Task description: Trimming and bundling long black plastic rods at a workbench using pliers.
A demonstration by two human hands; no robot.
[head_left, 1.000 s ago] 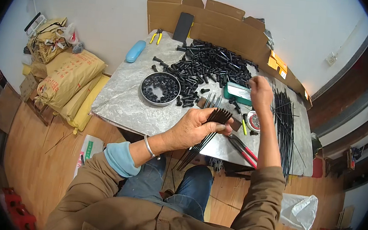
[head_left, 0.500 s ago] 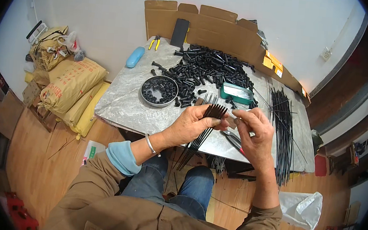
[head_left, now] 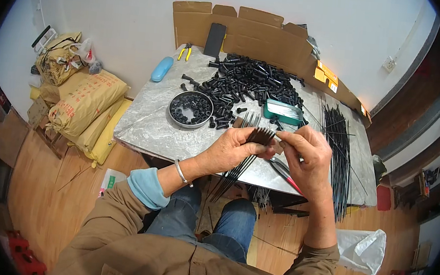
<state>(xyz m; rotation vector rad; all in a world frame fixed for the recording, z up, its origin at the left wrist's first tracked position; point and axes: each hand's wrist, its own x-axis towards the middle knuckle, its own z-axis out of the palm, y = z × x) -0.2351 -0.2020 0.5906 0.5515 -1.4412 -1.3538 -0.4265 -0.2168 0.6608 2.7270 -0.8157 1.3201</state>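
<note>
Over the table (head_left: pixel 145 123), near edge: your left hand (head_left: pixel 229 150) grasps a row of thin black rods (head_left: pixel 238 169), top ends beside your thumb, tails slanting down toward your knees.
Right hand (head_left: pixel 306 154): fingertips at the rod ends — can't tell whether they pinch a rod, something tiny or nothing.
Step, by judgement: fine fingertip work on the rod ends.
Next move: seems to call for a light right touch and a firm left hold, ends kept level.
Sack (head_left: pixel 89 101): red printing, left uncopied.
Orange panel (head_left: pixel 326 76): pale label on the cardboard — too small to read.
White bag (head_left: pixel 113 179): green mark, illegible.
</note>
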